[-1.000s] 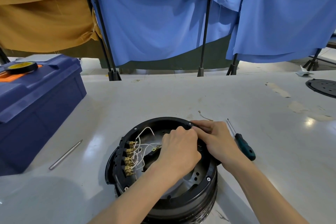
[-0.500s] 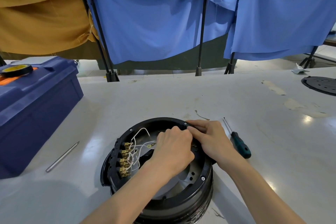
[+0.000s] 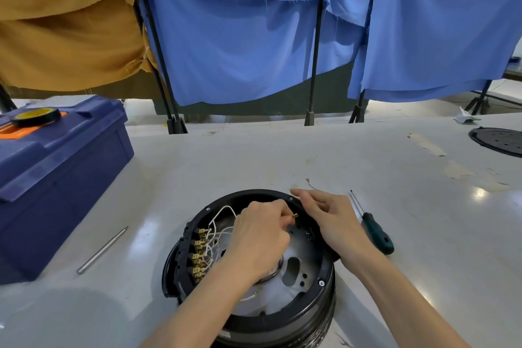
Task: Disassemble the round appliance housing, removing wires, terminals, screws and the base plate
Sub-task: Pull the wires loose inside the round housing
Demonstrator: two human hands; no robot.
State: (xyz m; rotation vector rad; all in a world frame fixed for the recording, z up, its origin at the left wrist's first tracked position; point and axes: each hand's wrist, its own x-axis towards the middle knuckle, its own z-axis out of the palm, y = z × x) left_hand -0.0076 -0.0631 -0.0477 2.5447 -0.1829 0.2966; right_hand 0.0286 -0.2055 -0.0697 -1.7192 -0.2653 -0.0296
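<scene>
The round black housing stands open side up on the table in front of me. Inside it are a grey metal base plate, white wires and a row of brass terminals along the left wall. My left hand is over the housing's middle and pinches a small brass terminal at its fingertips. My right hand rests on the housing's far right rim with fingers loosely bent, holding nothing that I can see.
A green-handled screwdriver lies right of the housing. A loose bit of wire lies behind it. A metal rod and a blue toolbox with a tape roll are at the left. A black disc lies far right.
My hands, pressed together over the far rim before, have come apart. My left hand has drawn a brass terminal out and up; my right hand has shifted right along the rim.
</scene>
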